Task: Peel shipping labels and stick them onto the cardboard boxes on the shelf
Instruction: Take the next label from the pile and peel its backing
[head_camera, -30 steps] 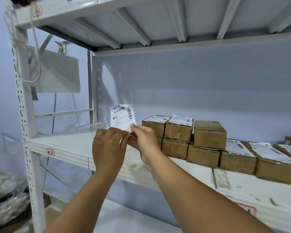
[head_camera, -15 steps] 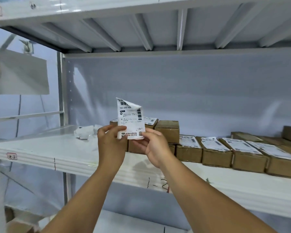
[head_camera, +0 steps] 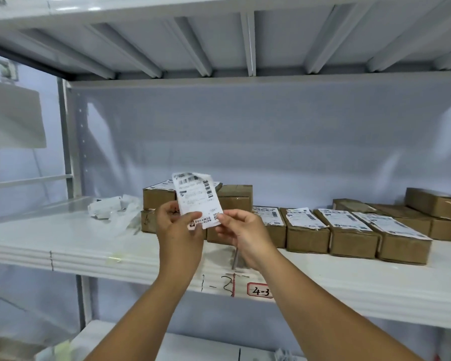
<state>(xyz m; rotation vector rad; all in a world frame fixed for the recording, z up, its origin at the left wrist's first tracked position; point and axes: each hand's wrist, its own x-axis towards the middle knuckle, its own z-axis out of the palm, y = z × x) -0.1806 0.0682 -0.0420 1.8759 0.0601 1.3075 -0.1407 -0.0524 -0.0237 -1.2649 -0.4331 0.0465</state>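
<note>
A white shipping label (head_camera: 198, 200) with barcodes is held upright in front of the shelf, its top edge curling. My left hand (head_camera: 179, 227) pinches its lower left corner and my right hand (head_camera: 241, 234) pinches its lower right edge. Behind it on the white shelf (head_camera: 89, 246) stand stacked cardboard boxes (head_camera: 235, 198); the top one at centre shows a bare lid. To the right runs a row of brown boxes (head_camera: 349, 230) with labels stuck on their tops. More boxes without labels (head_camera: 435, 207) sit at the far right.
Crumpled white backing papers (head_camera: 110, 208) lie on the shelf to the left of the boxes. A shelf tag (head_camera: 261, 291) marked 4-3 sits on the front edge. The upper shelf's ribbed underside (head_camera: 245, 43) hangs overhead. A lower shelf (head_camera: 141, 345) shows below.
The view has shifted right along the shelf, bringing more labelled boxes into sight. Both hands keep hold of the label, which has risen upright and now stands in front of the stacked boxes.
</note>
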